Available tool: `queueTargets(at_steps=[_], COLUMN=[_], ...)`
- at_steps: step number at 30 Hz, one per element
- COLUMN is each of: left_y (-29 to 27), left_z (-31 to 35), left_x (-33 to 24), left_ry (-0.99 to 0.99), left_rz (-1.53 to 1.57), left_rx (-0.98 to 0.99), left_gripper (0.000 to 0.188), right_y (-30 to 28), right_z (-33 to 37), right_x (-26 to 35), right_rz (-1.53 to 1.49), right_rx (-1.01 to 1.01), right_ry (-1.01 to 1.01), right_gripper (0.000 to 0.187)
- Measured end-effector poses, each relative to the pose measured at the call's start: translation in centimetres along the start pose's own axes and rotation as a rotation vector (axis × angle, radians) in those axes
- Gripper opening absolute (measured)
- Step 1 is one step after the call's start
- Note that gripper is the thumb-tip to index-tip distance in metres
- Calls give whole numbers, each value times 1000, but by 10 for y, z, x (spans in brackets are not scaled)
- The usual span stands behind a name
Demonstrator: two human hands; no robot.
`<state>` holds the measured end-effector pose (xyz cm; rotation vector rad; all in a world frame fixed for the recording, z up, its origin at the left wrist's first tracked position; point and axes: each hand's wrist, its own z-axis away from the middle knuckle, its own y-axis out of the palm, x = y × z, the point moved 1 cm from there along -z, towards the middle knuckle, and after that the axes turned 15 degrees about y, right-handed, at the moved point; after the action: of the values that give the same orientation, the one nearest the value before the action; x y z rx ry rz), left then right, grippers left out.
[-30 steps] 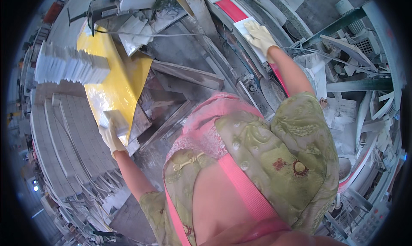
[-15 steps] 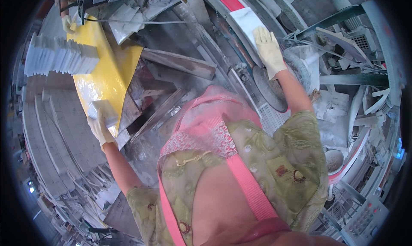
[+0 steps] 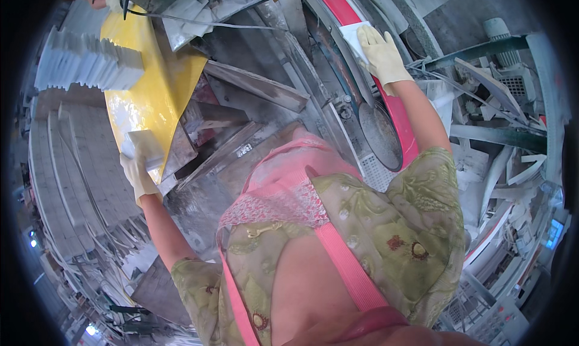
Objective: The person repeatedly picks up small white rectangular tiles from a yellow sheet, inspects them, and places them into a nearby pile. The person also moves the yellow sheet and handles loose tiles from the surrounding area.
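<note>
In a pale rubber glove, my left hand (image 3: 139, 171) grips a small white tile (image 3: 146, 148) above the near end of a yellow sheet (image 3: 145, 104). My right hand (image 3: 383, 55), gloved the same way, lies flat with fingers stretched out on a white tile (image 3: 353, 37) that rests on a red belt (image 3: 338, 7). The hand covers part of that tile. A leaning row of several white tiles (image 3: 87, 62) stands at the left side of the yellow sheet.
Another person's gloved hand (image 3: 114, 2) is at the far left. Grey stacked slabs (image 3: 99, 165) lie at the left. A wooden beam (image 3: 259, 83) and broken boards fill the middle. A dusty oval disc (image 3: 380, 135) sits beside the belt; a green metal bar (image 3: 497, 136) is at the right.
More red belt shows below my right hand, and less of the white tile shows above it. My left hand still holds its tile. The other person's hand has moved farther away.
</note>
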<state>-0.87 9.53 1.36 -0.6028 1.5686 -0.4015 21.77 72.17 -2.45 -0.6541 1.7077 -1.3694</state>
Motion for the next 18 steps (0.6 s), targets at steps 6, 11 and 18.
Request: queueTargets(at_steps=[6, 11, 18], left_y=[-1, 2, -12], left_z=[2, 10, 13], left_x=[-5, -7, -10], left_ry=[68, 172, 673], left_rz=[56, 250, -708], left_rx=[29, -3, 166], left_gripper=[83, 69, 69], right_y=[36, 33, -81], right_z=[-23, -32, -70], right_x=[17, -1, 59], right_rz=[99, -246, -611], right_rx=[-101, -13, 227], right_ry=[112, 152, 131], right_gripper=[79, 52, 53])
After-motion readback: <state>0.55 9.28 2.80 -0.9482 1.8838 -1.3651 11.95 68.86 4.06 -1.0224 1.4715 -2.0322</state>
